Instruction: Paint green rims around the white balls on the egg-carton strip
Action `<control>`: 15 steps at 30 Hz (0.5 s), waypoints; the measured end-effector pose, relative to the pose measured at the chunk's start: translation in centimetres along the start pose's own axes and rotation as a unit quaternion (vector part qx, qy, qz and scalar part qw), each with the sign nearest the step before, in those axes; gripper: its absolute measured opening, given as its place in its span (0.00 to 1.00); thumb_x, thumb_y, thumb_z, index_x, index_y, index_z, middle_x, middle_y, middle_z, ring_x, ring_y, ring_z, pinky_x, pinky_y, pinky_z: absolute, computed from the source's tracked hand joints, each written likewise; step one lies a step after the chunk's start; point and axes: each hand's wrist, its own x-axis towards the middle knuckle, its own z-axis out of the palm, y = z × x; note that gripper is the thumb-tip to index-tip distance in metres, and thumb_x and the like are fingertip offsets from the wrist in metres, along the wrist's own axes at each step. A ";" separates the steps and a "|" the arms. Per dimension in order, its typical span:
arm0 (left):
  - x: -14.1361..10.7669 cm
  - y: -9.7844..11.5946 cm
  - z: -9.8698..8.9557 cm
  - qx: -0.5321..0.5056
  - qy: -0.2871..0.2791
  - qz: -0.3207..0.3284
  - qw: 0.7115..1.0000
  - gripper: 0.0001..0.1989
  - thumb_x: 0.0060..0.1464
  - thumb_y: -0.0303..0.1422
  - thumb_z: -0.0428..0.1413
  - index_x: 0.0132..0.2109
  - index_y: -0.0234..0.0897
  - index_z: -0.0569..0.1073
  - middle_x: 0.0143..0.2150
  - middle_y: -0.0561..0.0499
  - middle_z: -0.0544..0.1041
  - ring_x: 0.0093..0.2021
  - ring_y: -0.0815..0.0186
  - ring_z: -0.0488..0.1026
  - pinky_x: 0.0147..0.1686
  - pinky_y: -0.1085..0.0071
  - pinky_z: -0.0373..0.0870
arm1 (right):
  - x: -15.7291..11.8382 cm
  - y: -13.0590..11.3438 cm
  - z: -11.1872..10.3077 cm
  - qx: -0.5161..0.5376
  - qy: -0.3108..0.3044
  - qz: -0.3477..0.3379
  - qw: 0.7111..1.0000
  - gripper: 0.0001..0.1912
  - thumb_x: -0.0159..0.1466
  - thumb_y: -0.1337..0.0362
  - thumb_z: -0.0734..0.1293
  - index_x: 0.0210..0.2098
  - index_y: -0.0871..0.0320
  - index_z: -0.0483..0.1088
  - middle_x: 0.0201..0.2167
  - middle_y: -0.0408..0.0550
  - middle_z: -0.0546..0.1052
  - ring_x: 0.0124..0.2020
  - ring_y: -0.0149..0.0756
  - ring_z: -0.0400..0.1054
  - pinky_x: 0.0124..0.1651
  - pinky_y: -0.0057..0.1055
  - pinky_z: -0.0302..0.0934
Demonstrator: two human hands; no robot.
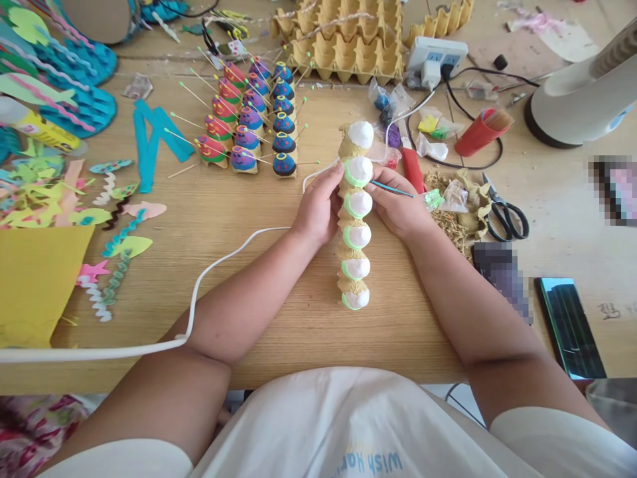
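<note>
The tabletop [288, 332] bore painted carton rows [251, 118] toward eleven o'clock. Just off centre, toward two, the left hand [321, 202], fingers partly hidden, gripped an egg-carton strip [355, 221] by its nine-o'clock side; the right hand [401, 202] pinched a slim blue tool [395, 190] beside the second-farthest white dome [361, 169]. Light, even strokes along its green rim [353, 179] would likely work best. The strip ran twelve to six lengthwise, domes facing the wearer.

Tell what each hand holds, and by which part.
Left hand: the strip, left side near the far end. Right hand: its right side, plus a blue stick, grip unclear.
</note>
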 end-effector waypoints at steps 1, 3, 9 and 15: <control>0.1 0.0 -0.1 -0.004 0.003 -0.010 1.000 0.17 0.65 0.55 0.61 0.39 0.48 0.78 0.31 0.47 0.83 0.50 0.46 0.85 0.43 0.58 0.82 | 0.0 0.0 0.0 0.000 -0.001 0.001 1.000 0.24 0.59 0.42 0.82 0.42 0.50 0.76 0.39 0.42 0.83 0.48 0.39 0.79 0.54 0.39 0.76; 0.3 -0.1 -0.1 -0.017 -0.002 -0.014 1.000 0.20 0.62 0.59 0.62 0.38 0.48 0.78 0.31 0.47 0.82 0.47 0.45 0.86 0.41 0.57 0.82 | -0.1 0.0 -0.1 0.000 -0.005 0.001 1.000 0.23 0.59 0.43 0.82 0.43 0.50 0.77 0.40 0.42 0.83 0.48 0.39 0.79 0.54 0.39 0.76; 1.0 -0.6 -0.3 -0.019 -0.017 0.059 0.998 0.28 0.54 0.65 0.65 0.33 0.45 0.75 0.30 0.44 0.81 0.42 0.44 0.85 0.36 0.55 0.81 | -0.1 -0.2 -0.3 -0.004 -0.013 0.010 1.000 0.21 0.61 0.44 0.81 0.43 0.50 0.78 0.41 0.42 0.84 0.50 0.41 0.79 0.55 0.39 0.75; 1.2 -0.7 -0.6 -0.004 -0.004 0.089 0.996 0.26 0.57 0.62 0.66 0.33 0.45 0.76 0.31 0.43 0.81 0.41 0.44 0.84 0.34 0.56 0.79 | -0.1 -0.1 -0.4 -0.004 -0.011 0.011 1.000 0.19 0.61 0.46 0.81 0.42 0.50 0.79 0.40 0.41 0.83 0.46 0.39 0.79 0.54 0.39 0.75</control>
